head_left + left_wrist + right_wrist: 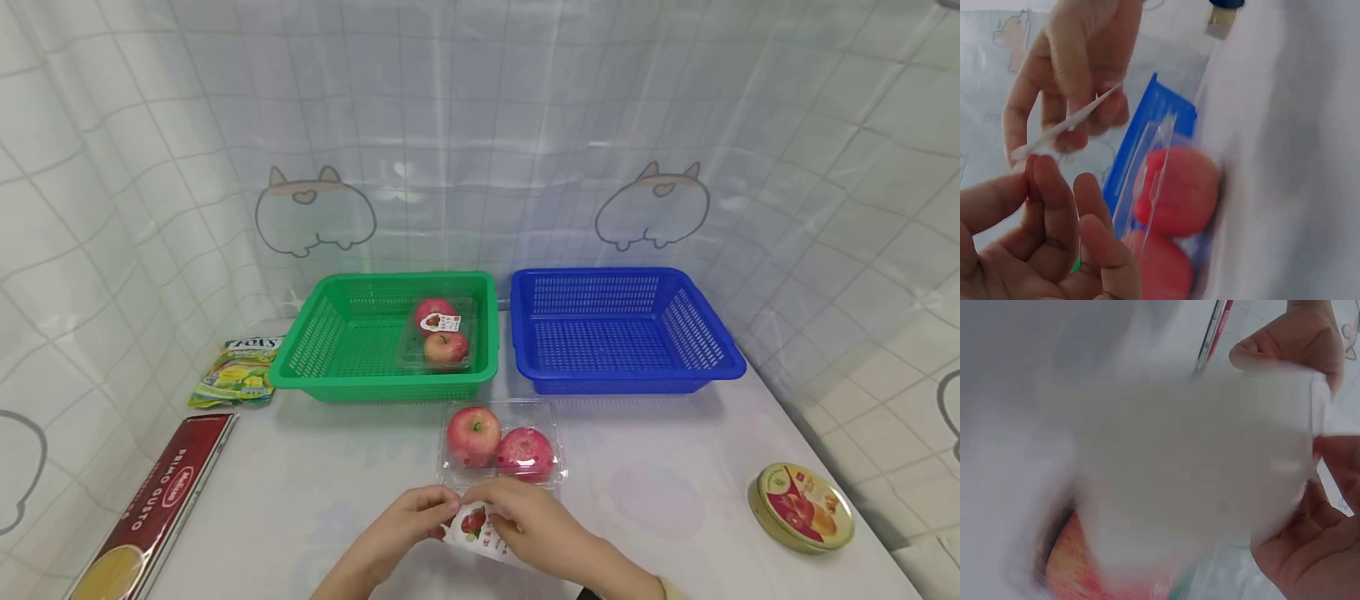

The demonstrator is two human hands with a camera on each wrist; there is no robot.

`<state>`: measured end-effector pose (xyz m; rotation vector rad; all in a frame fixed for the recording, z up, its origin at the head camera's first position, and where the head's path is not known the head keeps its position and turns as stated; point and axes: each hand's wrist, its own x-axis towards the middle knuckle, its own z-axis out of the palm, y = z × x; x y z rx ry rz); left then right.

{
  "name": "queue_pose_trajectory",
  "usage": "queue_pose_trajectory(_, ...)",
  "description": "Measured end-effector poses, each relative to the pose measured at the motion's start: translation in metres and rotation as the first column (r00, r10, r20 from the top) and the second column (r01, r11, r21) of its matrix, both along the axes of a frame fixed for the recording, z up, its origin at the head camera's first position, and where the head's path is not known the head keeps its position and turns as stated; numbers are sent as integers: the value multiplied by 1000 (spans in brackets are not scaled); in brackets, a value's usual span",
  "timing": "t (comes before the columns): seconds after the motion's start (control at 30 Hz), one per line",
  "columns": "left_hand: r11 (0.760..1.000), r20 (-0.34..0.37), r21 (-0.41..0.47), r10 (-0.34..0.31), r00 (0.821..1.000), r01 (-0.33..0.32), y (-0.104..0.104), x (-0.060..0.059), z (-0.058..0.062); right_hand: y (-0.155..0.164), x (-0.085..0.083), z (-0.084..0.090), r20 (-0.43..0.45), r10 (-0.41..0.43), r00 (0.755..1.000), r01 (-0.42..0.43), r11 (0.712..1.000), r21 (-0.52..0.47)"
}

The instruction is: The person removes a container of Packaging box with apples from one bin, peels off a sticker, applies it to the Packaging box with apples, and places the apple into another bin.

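A white paper label [480, 527] with a red fruit picture and red print is held between both hands, near the front of the table. My left hand [408, 529] pinches its left corner between thumb and fingertips. My right hand [543, 527] grips its upper right side. Seen edge-on in the left wrist view, the label [1072, 125] is thin and slightly bent. Its blank back [1191, 456] fills much of the right wrist view, blurred. Just beyond the hands lies a clear plastic box [498, 408] with two red apples [474, 437] inside.
Behind stand a green basket [375, 389] with a labelled box of apples [446, 348] inside, and a blue basket [622, 387]. At left lie a FOX'S candy bag [236, 372] and a red pasta pack [161, 500]. A round tin [802, 510] sits at right.
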<state>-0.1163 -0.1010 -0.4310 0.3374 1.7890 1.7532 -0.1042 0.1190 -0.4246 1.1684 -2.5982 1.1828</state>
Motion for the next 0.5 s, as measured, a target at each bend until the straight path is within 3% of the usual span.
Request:
queue_pose_trajectory(0.13, 996, 65, 78, -46, 997, 41, 5, 2, -6, -1, 0, -4, -24, 23, 999, -24, 998, -60)
queue_pose_trajectory(0.27, 995, 83, 84, -58, 995, 51, 9, 4, -11, -1, 0, -4, -82, 23, 996, -28, 998, -54)
queue_pose_trajectory(0.4, 999, 47, -32, 22, 999, -21, 11, 5, -16, 0, 0, -4, -136, 9, 991, -12, 1000, -22)
queue_pose_trajectory(0.5, 980, -37, -168, 106, 994, -111, 12, 6, -21, 0, -1, -5, -187, -5, 982, 1, 1000, -21)
